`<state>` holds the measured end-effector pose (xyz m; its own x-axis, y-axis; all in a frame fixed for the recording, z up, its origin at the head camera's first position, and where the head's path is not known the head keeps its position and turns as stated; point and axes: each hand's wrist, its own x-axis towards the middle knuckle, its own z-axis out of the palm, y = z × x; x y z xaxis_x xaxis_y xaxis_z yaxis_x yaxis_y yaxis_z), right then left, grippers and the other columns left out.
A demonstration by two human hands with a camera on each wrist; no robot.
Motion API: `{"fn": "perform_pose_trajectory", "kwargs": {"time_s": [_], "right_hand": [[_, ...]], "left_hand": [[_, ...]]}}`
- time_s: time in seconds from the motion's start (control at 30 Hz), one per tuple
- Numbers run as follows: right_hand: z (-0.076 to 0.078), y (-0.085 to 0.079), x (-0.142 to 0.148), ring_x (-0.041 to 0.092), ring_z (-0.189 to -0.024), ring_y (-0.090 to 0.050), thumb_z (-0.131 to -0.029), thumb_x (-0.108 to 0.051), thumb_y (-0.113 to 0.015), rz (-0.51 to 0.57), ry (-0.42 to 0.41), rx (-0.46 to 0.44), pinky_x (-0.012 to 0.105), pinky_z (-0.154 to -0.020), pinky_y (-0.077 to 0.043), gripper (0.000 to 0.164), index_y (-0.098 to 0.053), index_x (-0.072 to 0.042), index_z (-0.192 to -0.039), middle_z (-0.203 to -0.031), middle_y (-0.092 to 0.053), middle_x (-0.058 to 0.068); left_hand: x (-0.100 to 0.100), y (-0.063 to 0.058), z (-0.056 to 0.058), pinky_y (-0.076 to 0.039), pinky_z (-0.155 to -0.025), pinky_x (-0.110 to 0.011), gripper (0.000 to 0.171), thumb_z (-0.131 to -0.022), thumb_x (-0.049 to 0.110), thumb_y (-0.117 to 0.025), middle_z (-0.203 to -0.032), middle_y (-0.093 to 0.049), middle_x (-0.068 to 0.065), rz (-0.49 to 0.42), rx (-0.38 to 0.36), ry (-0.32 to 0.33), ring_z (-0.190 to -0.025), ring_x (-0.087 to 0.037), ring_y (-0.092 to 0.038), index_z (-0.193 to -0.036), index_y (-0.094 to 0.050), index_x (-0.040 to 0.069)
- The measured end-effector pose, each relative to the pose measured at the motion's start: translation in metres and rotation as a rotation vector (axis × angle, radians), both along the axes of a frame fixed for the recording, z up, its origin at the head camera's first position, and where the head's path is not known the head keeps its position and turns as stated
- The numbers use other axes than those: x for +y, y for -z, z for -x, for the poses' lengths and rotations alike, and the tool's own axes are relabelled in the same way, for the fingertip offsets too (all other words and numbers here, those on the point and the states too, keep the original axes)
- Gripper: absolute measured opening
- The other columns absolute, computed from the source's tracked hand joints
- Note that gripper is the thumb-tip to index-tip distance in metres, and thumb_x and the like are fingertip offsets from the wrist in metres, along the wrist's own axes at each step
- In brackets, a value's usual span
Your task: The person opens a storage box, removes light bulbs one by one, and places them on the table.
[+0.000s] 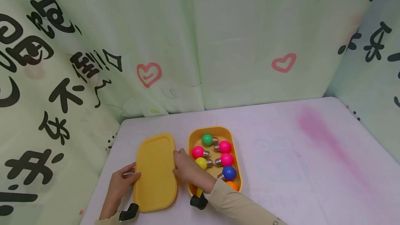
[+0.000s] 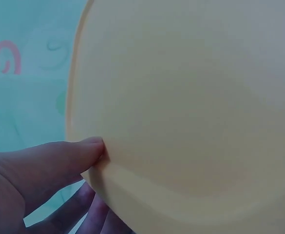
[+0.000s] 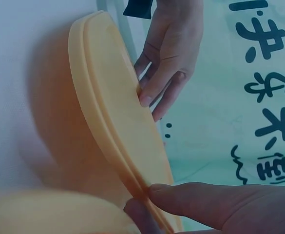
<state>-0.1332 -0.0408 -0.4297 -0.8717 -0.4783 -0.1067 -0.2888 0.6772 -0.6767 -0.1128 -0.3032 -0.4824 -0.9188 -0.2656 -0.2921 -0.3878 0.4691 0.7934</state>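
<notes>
A yellow rectangular lid (image 1: 156,174) with rounded corners is held between both hands, left of a matching yellow box. My left hand (image 1: 120,183) pinches its left edge, thumb on top and fingers beneath, as the left wrist view shows with the lid (image 2: 191,107) up close. At the opposite edge my right hand (image 1: 192,169) pinches the rim between thumb and fingers. In the right wrist view the lid (image 3: 118,97) stands tilted, with a shadow on the table beside it. The open box (image 1: 235,141) holds several coloured light bulbs; my right forearm covers its lower left part.
Inside the box lie a green bulb (image 1: 207,139), a yellow bulb (image 1: 201,163), a blue bulb (image 1: 229,173), an orange bulb (image 1: 232,185) and several pink ones. A pale tablecloth (image 1: 281,169) with a pink patch covers the table. Printed curtains (image 1: 237,44) hang behind and at the sides.
</notes>
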Motion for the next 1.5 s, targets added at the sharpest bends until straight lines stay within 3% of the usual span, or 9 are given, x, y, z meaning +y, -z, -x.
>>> {"fn": "perform_pose_trajectory", "kwargs": {"time_s": [0.43, 0.63, 0.9, 1.17, 1.5], "right_hand": [[-0.002, 0.000, -0.013, 0.022, -0.068, -0.050, -0.091, -0.004, -0.067, -0.110, 0.017, -0.101, 0.023, -0.056, -0.045, 0.023, -0.060, 0.004, -0.112, -0.100, -0.052, 0.015], [-0.003, 0.002, -0.019, 0.022, -0.063, -0.050, -0.092, -0.002, -0.065, -0.111, 0.044, -0.176, 0.023, -0.051, -0.043, 0.010, -0.057, -0.001, -0.097, -0.080, -0.051, 0.010], [-0.003, -0.002, -0.021, 0.021, -0.057, -0.050, -0.092, -0.007, -0.067, -0.136, 0.060, -0.176, 0.023, -0.048, -0.043, 0.017, -0.055, 0.000, -0.101, -0.073, -0.050, 0.009], [0.000, -0.003, -0.020, 0.020, -0.058, -0.050, -0.091, -0.011, -0.070, -0.139, 0.053, -0.135, 0.022, -0.049, -0.043, 0.020, -0.055, 0.000, -0.099, -0.070, -0.050, 0.008], [0.000, -0.001, -0.019, 0.020, -0.065, -0.050, -0.090, -0.013, -0.072, -0.126, 0.038, -0.101, 0.022, -0.052, -0.044, 0.023, -0.058, 0.000, -0.103, -0.079, -0.051, 0.008]], "left_hand": [[-0.004, -0.001, 0.001, -0.058, -0.069, -0.021, 0.050, -0.089, 0.016, -0.074, -0.112, -0.064, -0.021, 0.086, 0.014, 0.030, -0.086, -0.018, -0.065, -0.132, -0.059, -0.004], [-0.006, 0.001, 0.001, -0.059, -0.070, -0.024, 0.048, -0.089, 0.014, -0.074, -0.112, -0.064, -0.022, 0.118, 0.011, 0.043, -0.087, -0.020, -0.065, -0.130, -0.060, -0.004], [-0.006, 0.003, 0.000, -0.058, -0.068, -0.022, 0.049, -0.089, 0.017, -0.074, -0.113, -0.065, -0.022, 0.121, 0.010, 0.049, -0.087, -0.018, -0.066, -0.130, -0.060, -0.004], [-0.002, 0.000, 0.000, -0.059, -0.067, -0.025, 0.046, -0.087, 0.015, -0.075, -0.110, -0.067, -0.023, 0.183, 0.041, 0.066, -0.086, -0.023, -0.067, -0.127, -0.062, -0.005], [-0.004, -0.005, 0.002, -0.058, -0.067, -0.026, 0.042, -0.088, 0.017, -0.073, -0.109, -0.068, -0.021, 0.187, 0.036, 0.054, -0.085, -0.021, -0.068, -0.123, -0.065, -0.004]]}}
